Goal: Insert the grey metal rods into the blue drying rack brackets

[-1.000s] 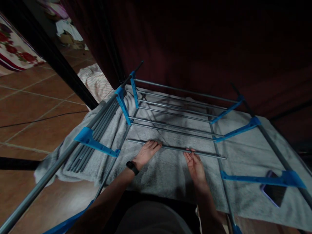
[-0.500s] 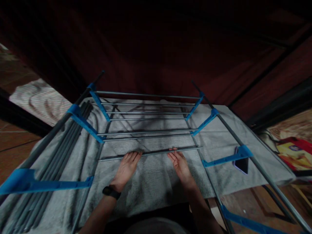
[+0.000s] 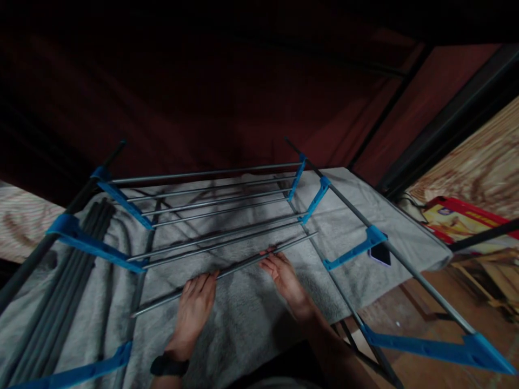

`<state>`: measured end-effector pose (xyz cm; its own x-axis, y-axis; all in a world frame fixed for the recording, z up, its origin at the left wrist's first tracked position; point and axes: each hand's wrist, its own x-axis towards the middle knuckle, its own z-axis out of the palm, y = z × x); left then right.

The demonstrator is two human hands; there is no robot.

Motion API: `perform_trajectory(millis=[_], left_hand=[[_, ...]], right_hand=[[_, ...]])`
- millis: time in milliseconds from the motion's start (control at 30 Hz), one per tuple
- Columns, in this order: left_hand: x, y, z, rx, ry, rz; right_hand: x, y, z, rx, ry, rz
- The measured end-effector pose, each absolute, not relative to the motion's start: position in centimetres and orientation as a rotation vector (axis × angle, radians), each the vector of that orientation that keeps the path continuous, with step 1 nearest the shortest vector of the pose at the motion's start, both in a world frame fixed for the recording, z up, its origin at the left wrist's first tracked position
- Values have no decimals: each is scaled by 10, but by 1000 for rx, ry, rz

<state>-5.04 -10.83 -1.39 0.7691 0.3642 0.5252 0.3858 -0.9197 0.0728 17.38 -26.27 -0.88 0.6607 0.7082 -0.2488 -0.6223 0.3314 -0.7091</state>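
A thin grey metal rod (image 3: 239, 266) lies slantwise between both hands, its right end higher in view. My left hand (image 3: 198, 300), with a dark band on the wrist, is closed over the rod left of its middle. My right hand (image 3: 280, 272) has its fingers around the same rod nearer the right end. Around them stands a rack frame of grey tubes with blue plastic brackets. The left bracket (image 3: 97, 243) and right bracket (image 3: 316, 200) carry two crosswise rods beyond my hands. A nearer right bracket (image 3: 352, 254) has no rod in it.
Several loose grey tubes (image 3: 68, 292) lie at the left on the grey blanket (image 3: 243, 319). A phone (image 3: 380, 255) rests at the right, under a frame tube. Past the blanket's right edge are a red and yellow package (image 3: 458, 219) and a wooden crate (image 3: 486, 281).
The view has turned to the right. The rod now slants more, its left end closer to me, with both hands still on it.
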Motion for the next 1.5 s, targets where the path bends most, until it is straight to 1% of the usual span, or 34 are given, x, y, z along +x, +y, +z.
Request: perform_trajectory(millis=[167, 333, 600, 767, 900, 1067, 1200, 1333, 1400, 1500], left_hand=[[-44, -109, 5, -2926, -633, -925], [-44, -104, 13, -2898, -630, -1013], [-38, -106, 26, -2830, -622, -1128], [-35, -112, 33, -2841, -643, -1140], [-34, -114, 34, -2860, -651, -1186], [-34, -115, 27, -2893, -721, -1259], [-35, -118, 28, -3045, -890, -1416], [-33, -120, 35, -3164, -1178, -1680], [-32, -119, 36, -3128, -1426, -1846], [-31, -118, 33, -2954, -1934, -2177]], right_hand=[[167, -248, 16, -826, -190, 899], [159, -236, 42, -844, -239, 880], [149, -237, 91, -897, -356, 735], [157, -247, 125, -942, -462, 508], [171, -254, 159, -934, -560, 259], [187, -256, 192, -1106, -764, -63], [185, -253, 187, -1291, -1007, -183], [173, -242, 152, -1456, -1303, -185], [166, -235, 129, -1586, -1435, -156], [159, -227, 93, -1799, -1603, -125]])
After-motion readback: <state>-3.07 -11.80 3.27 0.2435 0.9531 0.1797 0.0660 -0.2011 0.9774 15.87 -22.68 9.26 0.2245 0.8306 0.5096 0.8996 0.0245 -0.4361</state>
